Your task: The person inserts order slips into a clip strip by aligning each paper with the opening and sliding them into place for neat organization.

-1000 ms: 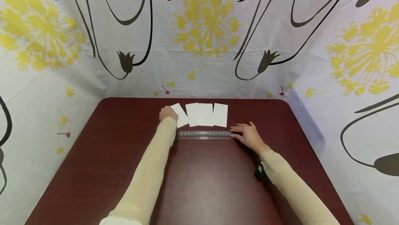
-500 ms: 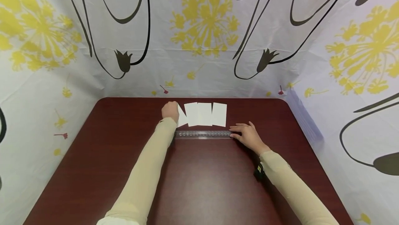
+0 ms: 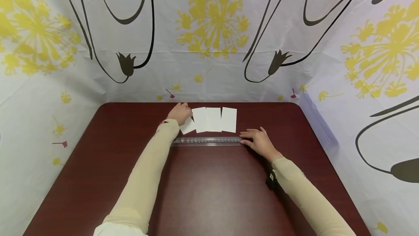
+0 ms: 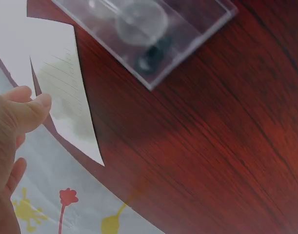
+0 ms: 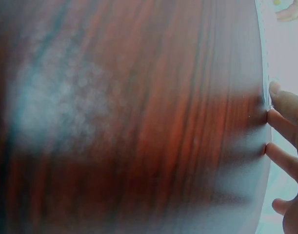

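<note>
My left hand (image 3: 180,113) is at the leftmost white card (image 3: 187,126), covering its upper part. In the left wrist view, the thumb and index finger of that hand pinch the edge of this card (image 4: 66,87), which has faint lines on it. Nearer to me lies a long clear plastic case (image 3: 209,141) with a row of round shapes inside. Its left end is partly behind my left forearm. My right hand (image 3: 260,143) rests with spread fingers at the case's right end, thumb and fingertips touching it. The right wrist view shows those fingers (image 5: 285,158) blurred, low over the tabletop.
Several white cards stand in a row to the right of the held one, including a slightly tilted card (image 3: 228,119) at the right end. Under everything is a dark red wooden table (image 3: 209,192). A patterned curtain (image 3: 209,72) closes off its back and sides.
My left hand has shifted from the left side of the leftmost card onto its top right part, its fingers now reaching down at the edge. Card, case and right hand look unmoved.
</note>
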`<state>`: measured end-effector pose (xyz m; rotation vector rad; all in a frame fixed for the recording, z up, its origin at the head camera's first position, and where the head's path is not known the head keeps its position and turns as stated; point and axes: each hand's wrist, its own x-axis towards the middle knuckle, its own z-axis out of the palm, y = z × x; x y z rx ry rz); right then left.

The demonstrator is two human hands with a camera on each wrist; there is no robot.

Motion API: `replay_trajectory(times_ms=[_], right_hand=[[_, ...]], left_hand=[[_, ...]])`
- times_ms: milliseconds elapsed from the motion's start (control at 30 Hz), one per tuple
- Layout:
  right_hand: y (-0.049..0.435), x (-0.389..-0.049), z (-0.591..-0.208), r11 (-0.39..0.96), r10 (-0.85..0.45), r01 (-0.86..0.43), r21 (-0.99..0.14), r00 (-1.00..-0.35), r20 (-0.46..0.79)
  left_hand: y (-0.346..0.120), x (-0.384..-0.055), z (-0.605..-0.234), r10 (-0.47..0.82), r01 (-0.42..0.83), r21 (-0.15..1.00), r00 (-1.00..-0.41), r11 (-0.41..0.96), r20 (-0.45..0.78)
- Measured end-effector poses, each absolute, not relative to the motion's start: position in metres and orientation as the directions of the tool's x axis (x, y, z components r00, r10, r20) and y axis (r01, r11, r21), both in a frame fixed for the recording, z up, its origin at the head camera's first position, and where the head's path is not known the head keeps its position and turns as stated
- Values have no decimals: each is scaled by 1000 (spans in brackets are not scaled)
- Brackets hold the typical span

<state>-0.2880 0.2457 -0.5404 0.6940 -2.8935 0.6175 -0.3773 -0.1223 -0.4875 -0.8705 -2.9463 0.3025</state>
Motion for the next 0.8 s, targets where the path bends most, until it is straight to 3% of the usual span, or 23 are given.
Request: replay_trajectory(times_ms=[800], right_hand=[[247,-289,-543,812,-415,-464,-353,-885,209]], left_hand=[[-124,-386,-493,615,602,-268,-788,753,-42]])
